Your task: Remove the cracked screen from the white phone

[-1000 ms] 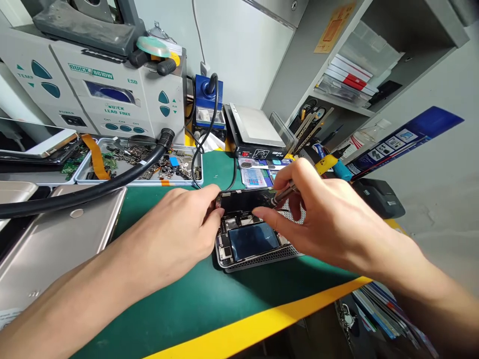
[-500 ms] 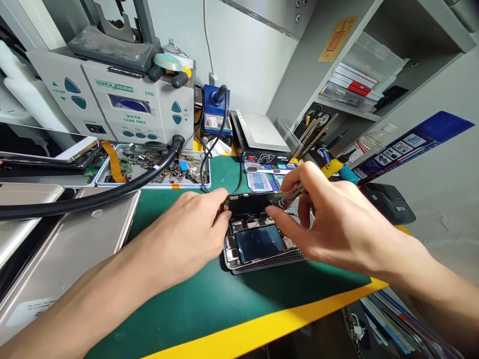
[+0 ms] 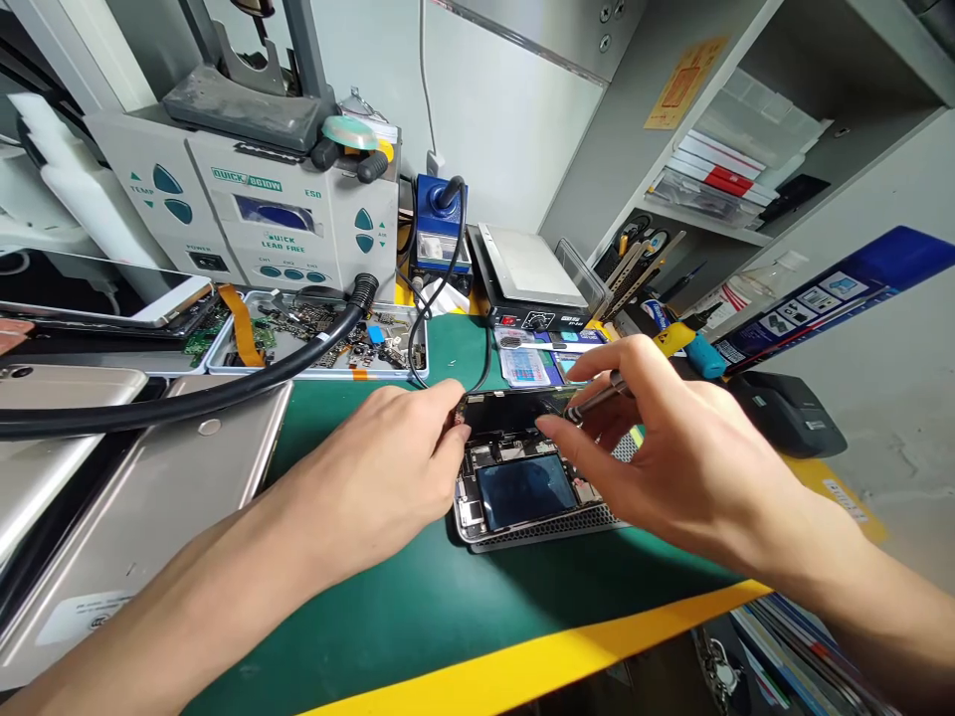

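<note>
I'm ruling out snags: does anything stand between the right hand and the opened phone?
Nothing visible. The right hand, with a slim tool, is at the opened phone; the left hand holds the left edge of the raised panel. The black hose lies off left.

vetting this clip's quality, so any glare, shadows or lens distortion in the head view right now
Head view: a shadow darkens the green mat below the right hand; a faint sheen shows on the dark panel inside the opened phone; the shelf unit slants, perhaps from wide-angle stretch or camera tilt; the left hand looks fairly sharp.
</note>
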Tool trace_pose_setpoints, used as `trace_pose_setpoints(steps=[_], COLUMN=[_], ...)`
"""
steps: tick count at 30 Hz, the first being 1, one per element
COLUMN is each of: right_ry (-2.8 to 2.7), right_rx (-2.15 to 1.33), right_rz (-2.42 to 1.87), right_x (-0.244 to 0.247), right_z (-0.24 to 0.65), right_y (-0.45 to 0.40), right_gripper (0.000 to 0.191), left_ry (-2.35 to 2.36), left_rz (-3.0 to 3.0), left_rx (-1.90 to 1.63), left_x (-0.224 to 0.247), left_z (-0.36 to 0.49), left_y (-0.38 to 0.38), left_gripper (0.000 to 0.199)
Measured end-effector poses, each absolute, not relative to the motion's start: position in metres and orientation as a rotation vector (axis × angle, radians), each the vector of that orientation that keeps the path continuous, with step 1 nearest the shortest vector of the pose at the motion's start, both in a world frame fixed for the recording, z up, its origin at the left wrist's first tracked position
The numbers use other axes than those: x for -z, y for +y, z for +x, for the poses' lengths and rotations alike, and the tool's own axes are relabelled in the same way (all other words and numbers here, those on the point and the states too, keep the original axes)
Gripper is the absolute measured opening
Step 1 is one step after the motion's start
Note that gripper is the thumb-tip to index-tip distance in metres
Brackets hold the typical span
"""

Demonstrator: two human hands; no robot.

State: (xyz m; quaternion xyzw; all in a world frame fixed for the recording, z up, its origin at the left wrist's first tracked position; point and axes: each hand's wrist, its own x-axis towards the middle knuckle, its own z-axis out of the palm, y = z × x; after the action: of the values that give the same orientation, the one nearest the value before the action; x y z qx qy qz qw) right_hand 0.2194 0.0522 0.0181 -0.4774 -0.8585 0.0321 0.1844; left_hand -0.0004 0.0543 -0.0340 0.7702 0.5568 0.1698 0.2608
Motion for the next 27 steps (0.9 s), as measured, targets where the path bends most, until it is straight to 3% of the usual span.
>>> trace_pose_setpoints(steps=[18,27], right_ry=[-1.858,-1.417], right_rx=[-0.741,-0.936], right_rz=[-1.413,-1.383], right_x=[-0.027,-0.044], right_z=[0.237,0.271], right_y=[0.05,0.094], right_gripper=[0.033,0.035], left_ry=[1.558,1.527], left_rz=[2.06,2.002], left_rx=[-0.444,-0.431], left_x=[0.036,0.033], left_z=[-0.001,0.0], left_y=[0.054,0.051], left_gripper=[0.028,0.028])
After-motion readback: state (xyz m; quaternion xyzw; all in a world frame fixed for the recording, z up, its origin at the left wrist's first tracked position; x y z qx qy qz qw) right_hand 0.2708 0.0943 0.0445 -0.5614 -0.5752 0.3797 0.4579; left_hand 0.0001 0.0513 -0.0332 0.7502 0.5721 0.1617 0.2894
